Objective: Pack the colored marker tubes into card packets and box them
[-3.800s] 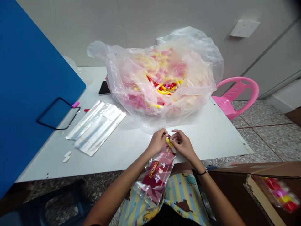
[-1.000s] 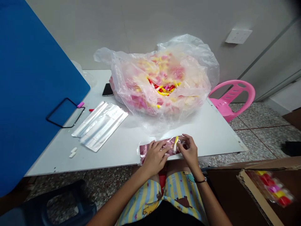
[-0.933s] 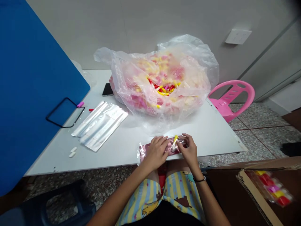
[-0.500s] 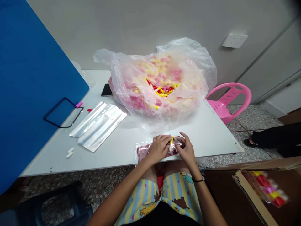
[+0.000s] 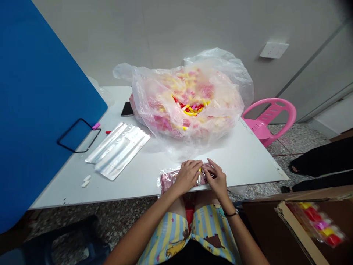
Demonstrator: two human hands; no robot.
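Observation:
A clear plastic packet (image 5: 167,179) with a dark pink insert lies flat along the table's front edge. A small yellow-and-white tube (image 5: 199,176) shows at the packet, in the gap between my hands. My left hand (image 5: 189,174) is curled over the packet's middle, fingers close together and pressing on it beside the tube. At the packet's right part, my right hand (image 5: 217,178) grips the film with bent fingers, its thumb near the tube. Its fingertips are partly hidden. Behind both hands sits a large translucent bag (image 5: 162,121) full of small red, yellow and pink tubes.
Flat silvery clear sleeves (image 5: 121,151) lie on the left of the white table (image 5: 132,187), near two white pieces (image 5: 86,181), a phone (image 5: 127,109) and a black frame (image 5: 74,151). A cardboard box (image 5: 300,232) holding a filled packet (image 5: 320,222) stands at lower right, with a pink chair (image 5: 289,114) beyond.
My right hand has shifted slightly left, closer to my left hand, narrowing the gap around the tube. The view has tilted a little. At the right, a person's dark-clothed legs have moved.

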